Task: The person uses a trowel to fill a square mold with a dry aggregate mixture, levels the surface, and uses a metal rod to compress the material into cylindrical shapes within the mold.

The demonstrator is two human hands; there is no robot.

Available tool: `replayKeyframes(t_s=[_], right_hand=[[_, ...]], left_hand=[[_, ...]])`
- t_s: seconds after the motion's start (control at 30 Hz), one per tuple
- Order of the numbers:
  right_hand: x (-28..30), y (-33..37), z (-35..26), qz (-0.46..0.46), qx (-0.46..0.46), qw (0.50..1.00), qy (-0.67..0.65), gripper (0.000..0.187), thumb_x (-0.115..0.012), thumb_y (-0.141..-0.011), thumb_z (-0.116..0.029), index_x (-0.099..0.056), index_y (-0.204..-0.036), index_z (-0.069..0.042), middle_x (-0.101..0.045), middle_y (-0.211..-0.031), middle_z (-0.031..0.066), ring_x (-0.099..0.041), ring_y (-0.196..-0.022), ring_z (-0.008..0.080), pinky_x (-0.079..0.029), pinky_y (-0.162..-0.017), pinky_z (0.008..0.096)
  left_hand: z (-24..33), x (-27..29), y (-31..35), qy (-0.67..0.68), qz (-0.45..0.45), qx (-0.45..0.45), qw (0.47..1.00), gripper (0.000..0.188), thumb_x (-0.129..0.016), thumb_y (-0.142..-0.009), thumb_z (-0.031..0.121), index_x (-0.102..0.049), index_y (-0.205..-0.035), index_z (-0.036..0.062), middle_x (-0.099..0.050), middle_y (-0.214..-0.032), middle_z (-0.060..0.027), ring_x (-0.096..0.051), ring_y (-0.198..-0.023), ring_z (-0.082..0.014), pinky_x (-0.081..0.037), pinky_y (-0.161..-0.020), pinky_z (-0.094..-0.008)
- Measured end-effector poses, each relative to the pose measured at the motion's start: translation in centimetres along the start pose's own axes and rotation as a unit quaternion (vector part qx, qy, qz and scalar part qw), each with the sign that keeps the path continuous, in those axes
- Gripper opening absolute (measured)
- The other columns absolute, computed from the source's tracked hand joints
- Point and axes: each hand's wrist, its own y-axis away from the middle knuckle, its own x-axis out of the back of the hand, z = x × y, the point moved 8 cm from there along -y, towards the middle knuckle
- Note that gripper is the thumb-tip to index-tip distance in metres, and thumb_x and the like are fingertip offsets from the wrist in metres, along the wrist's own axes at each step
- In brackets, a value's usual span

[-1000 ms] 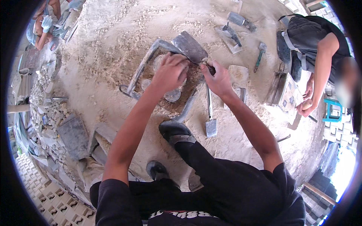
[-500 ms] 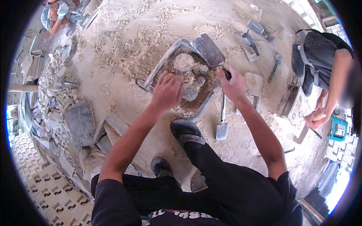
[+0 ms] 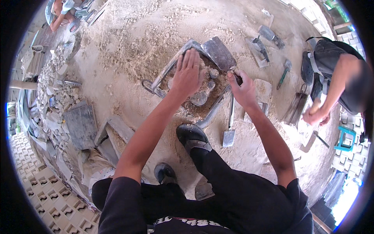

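Grey frame (image 3: 213,110), holding loose sand (image 3: 218,92) and round discs (image 3: 198,98), lies beneath the left hand's outstretched fingers.
The left hand's (image 3: 187,80) fingers lie flat and close together, pinching nothing visible; whether they press down cannot be told. To their right, the right hand's (image 3: 244,91) fingers pinch the dark handle of a broad-bladed shovel (image 3: 219,53), its blade beyond them. A sideways sweep of the left fingers could dislodge the discs; a slack right grip could drop the blade. Below the right fingers lies a spatula (image 3: 229,138).
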Motion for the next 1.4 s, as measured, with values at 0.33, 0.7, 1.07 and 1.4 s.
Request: replayKeyframes(t_s=[0.33, 0.7, 1.07, 1.4], right_hand=[[0.1, 0.4, 1.4, 0.038, 0.031, 0.998, 0.042, 0.051, -0.062, -0.089, -0.050, -0.064, -0.098, 0.000, -0.066, -0.079, 0.0171, -0.064, -0.074, 0.0295, -0.049, -0.071, 0.0384], [0.0, 0.5, 0.9, 0.038, 0.033, 0.998, 0.036, 0.052, -0.062, -0.089, -0.050, -0.064, -0.100, 0.001, -0.067, -0.085, 0.0186, -0.066, -0.080, 0.0304, -0.050, -0.074, 0.0381], [-0.4, 0.6, 0.0, -0.015, -0.019, 0.999, 0.040, 0.045, -0.064, -0.089, -0.042, -0.063, -0.096, 0.002, -0.065, -0.079, 0.0204, -0.066, -0.074, 0.0320, -0.050, -0.069, 0.0384], [-0.3, 0.3, 0.1, 0.004, 0.024, 0.999, 0.025, 0.043, -0.064, -0.090, -0.042, -0.063, -0.092, 0.001, -0.066, -0.078, 0.0193, -0.066, -0.072, 0.0323, -0.050, -0.068, 0.0383]], left_hand=[[5.3, 0.3, 4.4, 0.022, -0.139, -0.069, 0.988, 0.058, -0.042, -0.097, 0.039, -0.053, -0.124, -0.0116, -0.032, -0.148, -0.0247, -0.019, -0.144, -0.0355, -0.013, -0.117, -0.0493], [8.0, 0.7, 7.4, 0.052, -0.167, -0.115, 0.978, 0.048, -0.049, -0.095, 0.030, -0.051, -0.127, -0.0051, -0.046, -0.133, -0.0273, -0.039, -0.131, -0.0403, -0.024, -0.114, -0.0515], [0.8, 3.7, 8.0, -0.055, -0.206, -0.171, 0.962, 0.059, -0.050, -0.094, 0.040, -0.045, -0.134, -0.0032, -0.049, -0.136, -0.0154, -0.034, -0.137, -0.0306, -0.016, -0.116, -0.0540], [1.7, 6.0, 6.3, 0.113, -0.080, -0.186, 0.973, 0.048, -0.055, -0.094, 0.035, -0.052, -0.124, -0.0018, -0.052, -0.130, -0.0174, -0.041, -0.131, -0.0328, -0.028, -0.112, -0.0492]])
